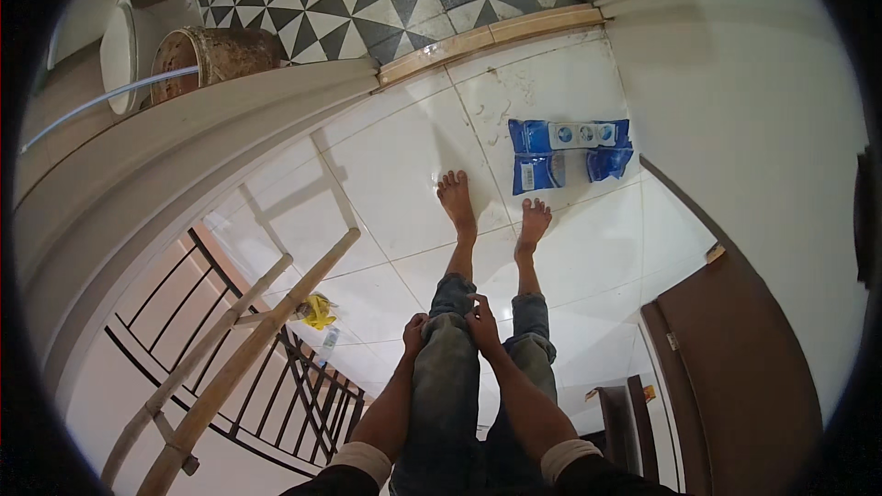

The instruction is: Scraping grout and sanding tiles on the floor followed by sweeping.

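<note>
Both hands are at the knee of my left leg, on a pair of dusty blue-grey jeans (443, 377). My left hand (415, 335) is closed on the cloth at the outer side of the knee. On the inner side, my right hand (480, 323) pinches the bunched, rolled cloth. The left trouser leg is gathered up below the knee, and the right one is also rolled up to the shin. My bare left foot (456, 197) and bare right foot (533, 220) stand on white floor tiles (386, 193).
A torn blue plastic packet (560, 152) lies just ahead of my right foot. A bamboo ladder (248, 349) leans at the left by a black metal railing (248, 404). A raised sill (491, 37) borders patterned tiles, with a dirty bucket (230, 53) beyond the wall. A brown door (735, 367) stands right.
</note>
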Demonstrator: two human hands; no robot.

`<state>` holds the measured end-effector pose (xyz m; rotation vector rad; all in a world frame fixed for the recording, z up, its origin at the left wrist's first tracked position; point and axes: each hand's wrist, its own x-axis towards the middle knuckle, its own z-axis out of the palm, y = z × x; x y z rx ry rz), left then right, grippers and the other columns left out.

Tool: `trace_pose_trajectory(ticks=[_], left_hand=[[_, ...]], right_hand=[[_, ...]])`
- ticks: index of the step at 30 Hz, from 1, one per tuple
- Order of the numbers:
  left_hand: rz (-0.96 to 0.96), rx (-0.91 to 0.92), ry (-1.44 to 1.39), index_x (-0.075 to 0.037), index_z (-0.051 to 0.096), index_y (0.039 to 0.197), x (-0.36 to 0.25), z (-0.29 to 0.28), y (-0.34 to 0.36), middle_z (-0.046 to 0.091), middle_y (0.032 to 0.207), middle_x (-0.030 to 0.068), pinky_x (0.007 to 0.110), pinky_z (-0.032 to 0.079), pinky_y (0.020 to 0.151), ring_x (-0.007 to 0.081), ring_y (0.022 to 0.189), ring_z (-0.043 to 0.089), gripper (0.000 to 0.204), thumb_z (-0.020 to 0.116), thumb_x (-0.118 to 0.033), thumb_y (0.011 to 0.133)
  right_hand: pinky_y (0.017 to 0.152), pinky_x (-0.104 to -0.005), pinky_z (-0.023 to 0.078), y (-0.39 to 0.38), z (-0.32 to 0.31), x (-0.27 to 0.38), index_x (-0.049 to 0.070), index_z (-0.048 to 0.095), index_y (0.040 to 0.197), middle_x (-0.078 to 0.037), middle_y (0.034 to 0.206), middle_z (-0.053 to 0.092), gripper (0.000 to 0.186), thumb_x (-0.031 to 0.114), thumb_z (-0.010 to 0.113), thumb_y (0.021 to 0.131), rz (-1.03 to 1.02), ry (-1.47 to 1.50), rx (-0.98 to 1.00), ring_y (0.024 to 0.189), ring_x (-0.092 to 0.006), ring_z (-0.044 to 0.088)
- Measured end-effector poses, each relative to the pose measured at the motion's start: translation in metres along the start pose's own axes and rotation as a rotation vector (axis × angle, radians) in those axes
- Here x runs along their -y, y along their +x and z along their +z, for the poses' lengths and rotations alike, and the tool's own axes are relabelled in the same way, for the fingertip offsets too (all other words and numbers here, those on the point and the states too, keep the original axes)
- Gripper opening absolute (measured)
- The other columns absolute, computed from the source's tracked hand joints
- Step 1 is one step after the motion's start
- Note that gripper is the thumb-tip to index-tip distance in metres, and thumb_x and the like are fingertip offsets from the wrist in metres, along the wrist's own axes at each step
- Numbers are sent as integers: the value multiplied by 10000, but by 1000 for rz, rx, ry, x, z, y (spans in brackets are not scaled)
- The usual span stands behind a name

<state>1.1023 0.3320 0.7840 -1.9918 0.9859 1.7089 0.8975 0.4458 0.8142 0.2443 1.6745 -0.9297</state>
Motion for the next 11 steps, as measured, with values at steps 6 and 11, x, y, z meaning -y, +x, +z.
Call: trace_pose_trajectory(ticks=[6, 11], left_hand=[[25, 194, -617, -52, 698, 1059, -5, -23, -16, 689, 958, 44, 315, 510, 823, 144, 911, 643, 220, 614, -238, 975], [346, 14, 260, -83, 701, 1248, -82, -2, -71, 727, 1156, 143, 395, 529, 945, 229, 1064, 677, 363, 549, -324, 1024]], right_hand=[[784, -382, 554, -19, -7, 59, 133, 553, 1395, -118, 935, 676, 505, 120, 711, 916, 3, -1, 91, 843, -208, 674], [783, -406, 583, -45, -106, 75, 103, 633, 1315, -123, 1005, 711, 343, 161, 685, 982, -279, -356, -29, 834, -253, 702]])
